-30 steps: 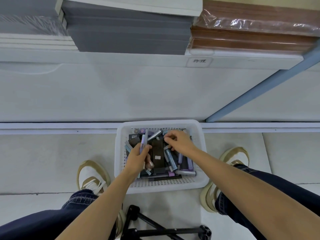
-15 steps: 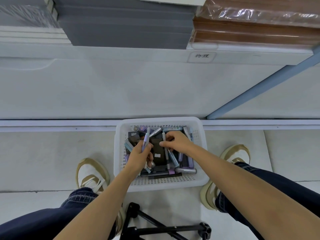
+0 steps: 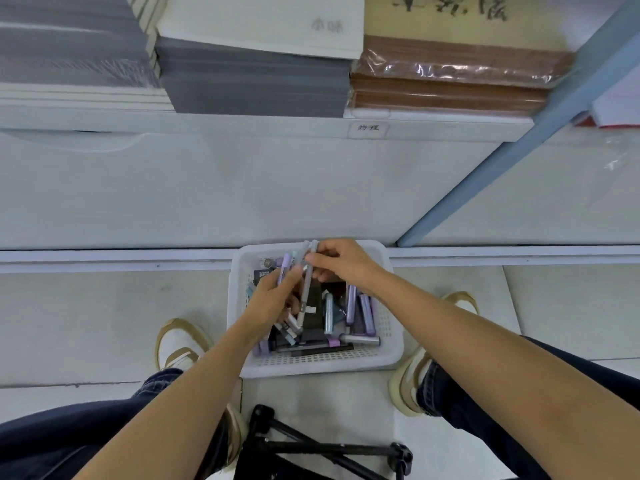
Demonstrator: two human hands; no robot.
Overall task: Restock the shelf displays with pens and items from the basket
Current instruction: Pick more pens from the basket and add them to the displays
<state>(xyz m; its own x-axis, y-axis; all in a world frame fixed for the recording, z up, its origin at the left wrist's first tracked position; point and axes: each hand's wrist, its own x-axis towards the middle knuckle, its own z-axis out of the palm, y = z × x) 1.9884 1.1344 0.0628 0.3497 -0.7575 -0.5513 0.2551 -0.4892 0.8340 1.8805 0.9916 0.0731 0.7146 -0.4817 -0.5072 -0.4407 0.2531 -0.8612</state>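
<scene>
Tiled floor (image 3: 104, 323), perforated plastic basket (image 3: 322, 362), slim pens (image 3: 306, 282)

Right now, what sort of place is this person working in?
Probably a stationery shop: stacks of paper goods lie on a shelf with a handwritten label, and a white basket on the floor holds loose pens.
</scene>
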